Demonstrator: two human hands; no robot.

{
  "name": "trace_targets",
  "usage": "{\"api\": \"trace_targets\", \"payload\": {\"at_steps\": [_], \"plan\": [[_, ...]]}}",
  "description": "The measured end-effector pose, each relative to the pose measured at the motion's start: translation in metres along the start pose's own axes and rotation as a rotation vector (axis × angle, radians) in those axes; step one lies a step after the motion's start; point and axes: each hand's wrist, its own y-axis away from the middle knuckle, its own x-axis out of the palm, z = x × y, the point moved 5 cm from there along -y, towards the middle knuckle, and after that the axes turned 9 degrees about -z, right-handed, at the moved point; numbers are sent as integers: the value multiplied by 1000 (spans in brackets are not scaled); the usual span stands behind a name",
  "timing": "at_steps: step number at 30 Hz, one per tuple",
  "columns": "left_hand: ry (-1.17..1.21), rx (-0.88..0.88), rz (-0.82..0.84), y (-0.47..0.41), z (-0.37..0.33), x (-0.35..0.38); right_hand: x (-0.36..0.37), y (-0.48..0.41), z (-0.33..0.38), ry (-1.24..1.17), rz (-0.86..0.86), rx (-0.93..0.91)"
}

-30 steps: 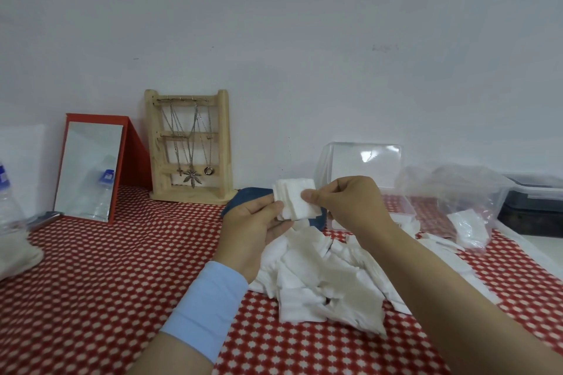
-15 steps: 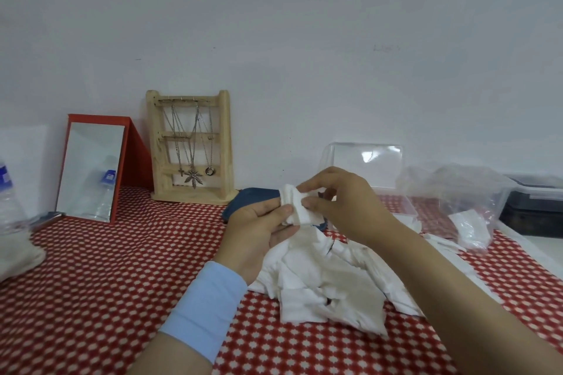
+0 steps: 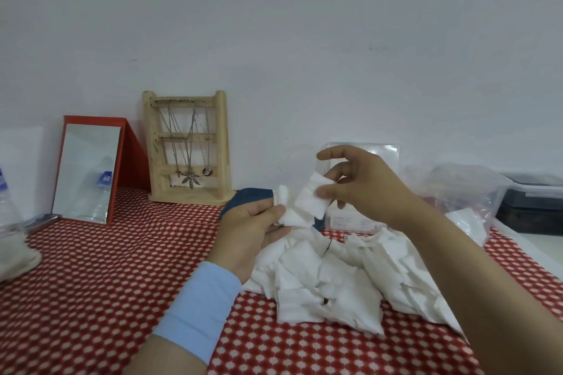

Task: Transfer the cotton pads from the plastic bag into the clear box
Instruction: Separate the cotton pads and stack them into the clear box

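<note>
A loose heap of white cotton pads (image 3: pixel 332 280) lies on the red patterned tablecloth in front of me. My left hand (image 3: pixel 249 228) grips a small stack of pads (image 3: pixel 288 207) between thumb and fingers. My right hand (image 3: pixel 362 189) pinches one pad (image 3: pixel 313 198) at its edge, tilted just right of that stack, with the index finger raised. Behind my right hand stands the clear box (image 3: pixel 356 222) with its lid (image 3: pixel 387 152) upright. The crumpled plastic bag (image 3: pixel 457 189) lies to the right with pads inside.
A wooden necklace stand (image 3: pixel 185 146) and a red-framed mirror (image 3: pixel 88 170) stand at the back left against the wall. A water bottle (image 3: pixel 6 207) is at the far left edge. A dark lidded container (image 3: pixel 533 201) sits at the far right. A blue object (image 3: pixel 243 198) lies behind my left hand.
My right hand has lifted and drawn to the right, pulling one pad away from the stack in my left hand; its index finger has opened upward.
</note>
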Motion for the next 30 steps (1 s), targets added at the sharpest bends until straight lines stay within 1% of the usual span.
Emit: {"api": "trace_targets", "payload": {"at_steps": [2, 4, 6, 9, 13, 14, 17, 19, 21, 23, 26, 28, 30], "plan": [[-53, 35, 37, 3, -1, 4, 6, 3, 3, 5, 85, 3], [-86, 55, 76, 5, -2, 7, 12, 4, 1, 63, 121, -17], [-85, 54, 89, 6, -2, 9, 16, 2, -3, 143, 111, -44], [-64, 31, 93, 5, -2, 9, 17, 0, -7, 252, 49, -88], [-13, -6, 108, 3, -1, 9, 15, 1, 0, 363, -90, -287], [8, -18, 112, 3, -1, 9, 17, 1, 1, 378, -85, -323], [67, -44, 118, 2, -2, 9, 26, 5, 3, 408, 11, -378], [72, -38, 132, 1, -3, 8, 28, 10, 4, 433, 72, -370], [65, -23, 130, 1, -4, 7, 30, 13, 4, 540, 114, -359], [54, -14, 122, 0, -4, 6, 32, 12, 3, 617, 95, -351], [24, 20, 103, 0, -4, 4, 34, 11, 4, 554, 48, -356], [13, 41, 98, -1, -5, 2, 34, 9, 1, 484, 46, -308], [-6, 55, 81, 0, -6, 3, 33, 8, -2, 492, 45, -262]]}}
